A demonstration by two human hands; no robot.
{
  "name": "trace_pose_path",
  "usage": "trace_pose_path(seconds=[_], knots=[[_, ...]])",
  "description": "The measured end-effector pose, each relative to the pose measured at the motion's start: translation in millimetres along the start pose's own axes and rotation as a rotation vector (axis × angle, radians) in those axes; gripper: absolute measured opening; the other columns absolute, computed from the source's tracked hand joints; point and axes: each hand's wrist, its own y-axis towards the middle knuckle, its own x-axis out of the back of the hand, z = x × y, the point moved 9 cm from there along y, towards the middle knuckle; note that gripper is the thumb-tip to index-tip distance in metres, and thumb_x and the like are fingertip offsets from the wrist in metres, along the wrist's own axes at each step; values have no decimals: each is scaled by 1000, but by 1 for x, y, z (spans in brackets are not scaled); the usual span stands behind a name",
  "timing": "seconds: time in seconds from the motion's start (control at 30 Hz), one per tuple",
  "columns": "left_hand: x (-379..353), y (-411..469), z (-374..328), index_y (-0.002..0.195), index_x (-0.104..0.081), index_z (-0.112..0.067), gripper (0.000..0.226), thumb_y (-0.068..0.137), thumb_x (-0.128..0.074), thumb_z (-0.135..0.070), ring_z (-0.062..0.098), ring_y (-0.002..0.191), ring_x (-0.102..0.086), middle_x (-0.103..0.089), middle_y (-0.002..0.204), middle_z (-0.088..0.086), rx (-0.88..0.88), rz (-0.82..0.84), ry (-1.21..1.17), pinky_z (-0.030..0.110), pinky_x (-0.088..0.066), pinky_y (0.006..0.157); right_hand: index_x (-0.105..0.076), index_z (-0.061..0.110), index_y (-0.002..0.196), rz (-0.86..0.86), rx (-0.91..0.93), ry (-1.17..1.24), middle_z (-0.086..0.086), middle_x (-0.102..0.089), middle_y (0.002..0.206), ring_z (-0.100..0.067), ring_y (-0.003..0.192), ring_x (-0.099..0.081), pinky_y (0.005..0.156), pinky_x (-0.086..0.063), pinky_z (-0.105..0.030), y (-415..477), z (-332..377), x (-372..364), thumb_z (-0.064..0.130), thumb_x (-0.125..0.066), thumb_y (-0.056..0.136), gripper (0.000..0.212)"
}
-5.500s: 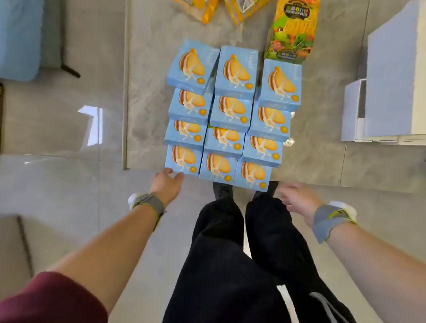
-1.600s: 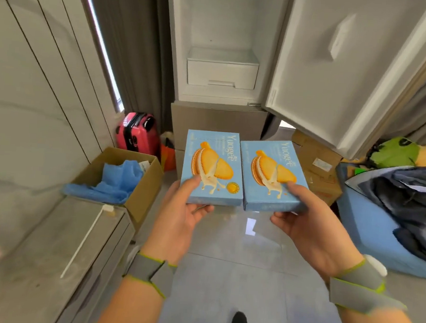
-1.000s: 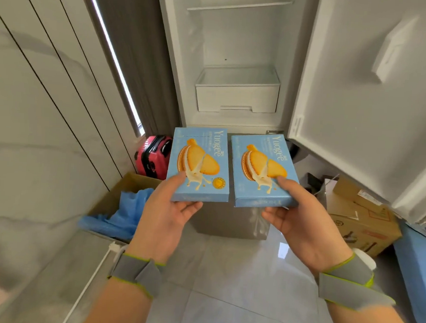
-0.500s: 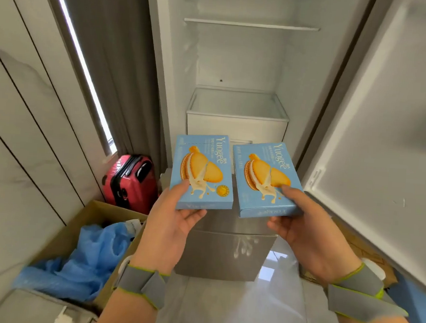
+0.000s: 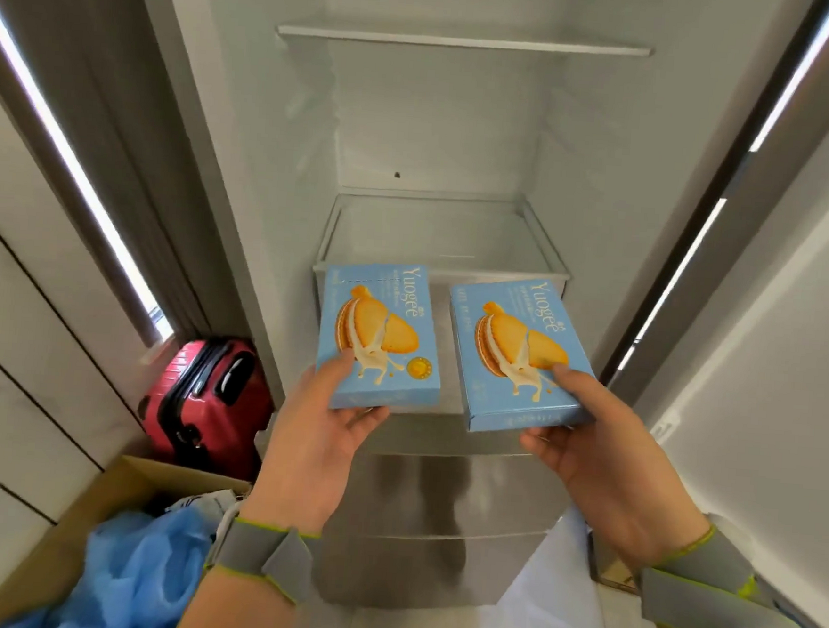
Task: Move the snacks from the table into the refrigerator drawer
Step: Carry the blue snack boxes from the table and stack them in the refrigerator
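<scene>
The person stood in front of the open refrigerator (image 5: 440, 134) with one snack box in each hand. The left hand (image 5: 318, 434) grasped the left box (image 5: 379, 333) at its near lower corner, thumb on the printed face and the other fingers under it. The right hand (image 5: 599, 454) grasped the right box (image 5: 517, 355) in the same way, at its near right corner. The two boxes were side by side with a small gap between them, both tilted a little up toward the camera. They hung in the air in front of the front edge of the clear drawer (image 5: 445, 232), not yet inside it.

The drawer looked open at the top, and I could see nothing lying in it; the shelf (image 5: 463, 40) above also showed nothing. So I judge that the task was at an early stage: these two boxes were carried over but not placed. What remained was to lower them into the drawer, and probably to bring more snacks from the table, which was not visible here.
</scene>
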Motion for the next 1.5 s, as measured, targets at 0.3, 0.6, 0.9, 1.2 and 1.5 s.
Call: trace_pose_path(seconds=[0.3,0.6,0.9,1.2,1.5], knots=[[-40,110,-23,126,-68,-16,29,100,-65,-28,23,104,-75,-78,117,8,-58,-116,145,40,-57,92,-74,12,120,95,-45,55,-6,-68,90,-20,69,-58,88,-55,-45,127,40,-20,31,-72,92,33],[-52,179,-64,138,-53,-33,57,89,-81,-25,4,121,-63,-66,131,-9,-469,-217,679,25,-50,100,-71,7,117,64,-16,-23,-8,-68,90,-21,68,-62,84,-58,-45,210,48,-40,29,-73,93,33],[-69,234,-73,130,-69,-27,39,95,-70,-45,21,144,-42,-42,152,0,-640,-172,1308,45,-41,116,-51,31,146,-74,340,-547,-5,-72,115,-20,87,-72,91,-60,-47,258,83,-58,18,-75,90,62],[-78,299,-94,127,-69,-23,26,104,-59,-28,14,133,-47,-39,155,-2,-556,-113,1305,21,-35,98,-63,33,136,-118,629,-1101,1,-59,114,-15,92,-58,80,-38,-23,287,102,-92,30,-72,94,43],[-73,320,-93,128,-67,-24,27,105,-52,-24,18,131,-49,-41,154,-4,-633,-157,1286,38,-44,110,-69,26,131,-212,674,-1184,-9,-64,114,-33,113,-61,96,-48,-35,336,95,-108,36,-58,102,32]])
